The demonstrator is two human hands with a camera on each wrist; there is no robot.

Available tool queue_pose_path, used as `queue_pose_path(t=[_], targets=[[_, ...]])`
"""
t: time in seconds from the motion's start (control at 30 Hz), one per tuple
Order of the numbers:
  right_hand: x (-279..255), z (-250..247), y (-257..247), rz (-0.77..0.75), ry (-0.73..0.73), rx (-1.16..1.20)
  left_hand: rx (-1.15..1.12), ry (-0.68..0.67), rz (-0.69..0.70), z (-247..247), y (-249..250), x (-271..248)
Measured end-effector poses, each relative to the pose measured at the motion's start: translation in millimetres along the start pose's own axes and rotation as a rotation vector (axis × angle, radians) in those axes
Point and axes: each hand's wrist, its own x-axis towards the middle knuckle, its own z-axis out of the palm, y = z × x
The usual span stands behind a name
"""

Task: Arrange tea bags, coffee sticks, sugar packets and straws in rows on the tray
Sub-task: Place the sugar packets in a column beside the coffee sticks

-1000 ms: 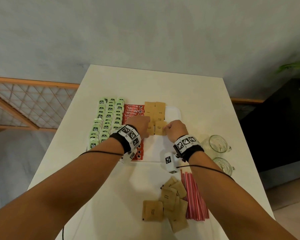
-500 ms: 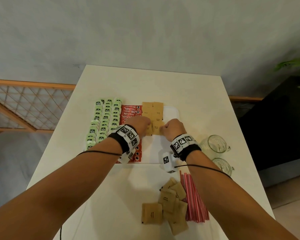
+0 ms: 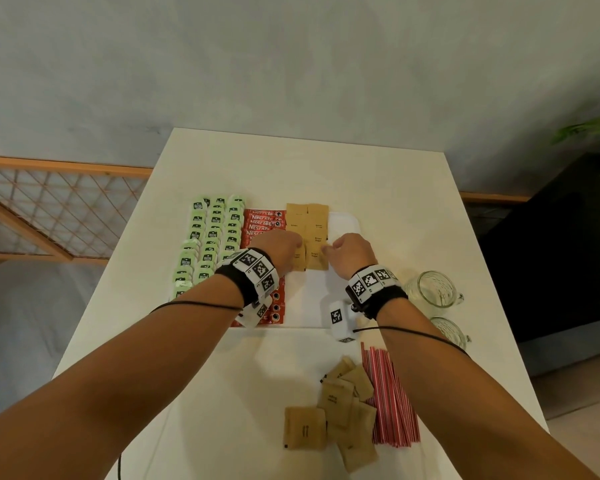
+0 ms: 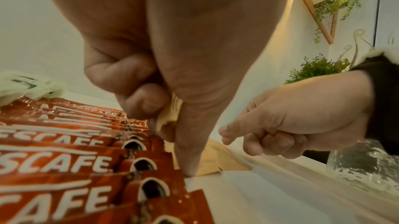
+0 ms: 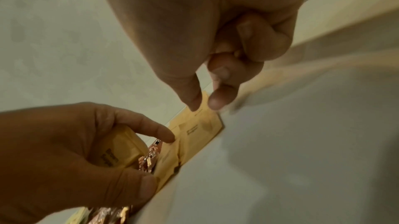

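From the head view, the white tray [image 3: 343, 223] carries three columns of green tea bags [image 3: 215, 244], a stack-row of red Nescafé coffee sticks [image 3: 262, 220] and two columns of brown sugar packets [image 3: 307, 233]; I count about eight packets laid, roughly seven loose sugar packets [image 3: 340, 410] waiting on the table, one bundle of red straws [image 3: 392, 400] not yet placed, and two glass mugs [image 3: 432, 289] at the right. Tea bags and coffee sticks overlap too closely for a sure count. The risk, as I judge it: both hands crowd the nearest packets, so a nudge could skew the finished columns or push one onto the coffee sticks. In the left wrist view, the left hand [image 4: 172, 77] curls its fingers round a spare sugar packet [image 4: 170, 115] while its thumb presses down at the coffee row's edge; that packet could slip. In the right wrist view, the right hand [image 5: 215, 67] has thumb and forefinger narrowly apart just above the laid packets, holding nothing.
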Motion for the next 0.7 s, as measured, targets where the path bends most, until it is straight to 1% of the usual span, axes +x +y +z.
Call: queue_pose_path(t=[0.1,0.23,0.33,0.43,0.57,0.7], targets=[[1,-1,0,-0.006,-0.027,0.088,-0.033,0.013,-0.015,0,-2,0],[1,-1,-1,-0.09,-0.107,0.064,-0.027,0.021,-0.026,1,-2,1],[2,2,-2,-0.142,-0.139,0.072,-0.015,0.017,-0.016,1,-1,3],[6,1,-2,-0.125,-0.138,0.078,-0.01,0.013,-0.015,1,-1,4],[13,-4,-6,-0.065,-0.122,0.043,-0.012,0.013,-0.019,2,-2,4],[26,-7,-14,-0.052,-0.176,0.076,-0.03,0.011,-0.025,1,-2,4]])
